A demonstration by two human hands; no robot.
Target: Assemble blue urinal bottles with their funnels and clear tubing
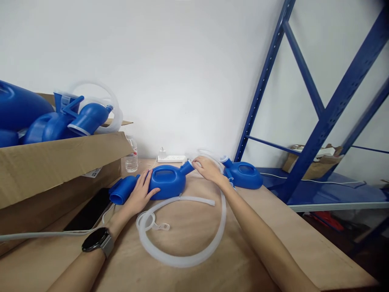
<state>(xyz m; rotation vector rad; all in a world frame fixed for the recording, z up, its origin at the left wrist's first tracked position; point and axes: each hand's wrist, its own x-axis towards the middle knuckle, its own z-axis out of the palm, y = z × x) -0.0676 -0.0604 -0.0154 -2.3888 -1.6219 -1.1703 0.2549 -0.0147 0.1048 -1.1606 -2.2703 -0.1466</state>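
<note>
A blue plastic jug (167, 180) with a handle lies on its side on the wooden table (273, 243). My left hand (141, 194) wraps around its wide left part, with a black watch on that wrist. My right hand (208, 168) pinches at the jug's narrow spout, where the end of a translucent white hose (194, 255) meets it. The hose loops across the table in front of the jug. A blue funnel piece (121, 192) lies against the jug's left end.
A second blue jug (244, 175) lies behind my right hand. A large cardboard box (57, 162) on the left holds several blue jugs and hoses. A water bottle (132, 156), a power strip (172, 159) and a dark phone (89, 213) lie nearby. Blue shelving (319, 121) stands at right.
</note>
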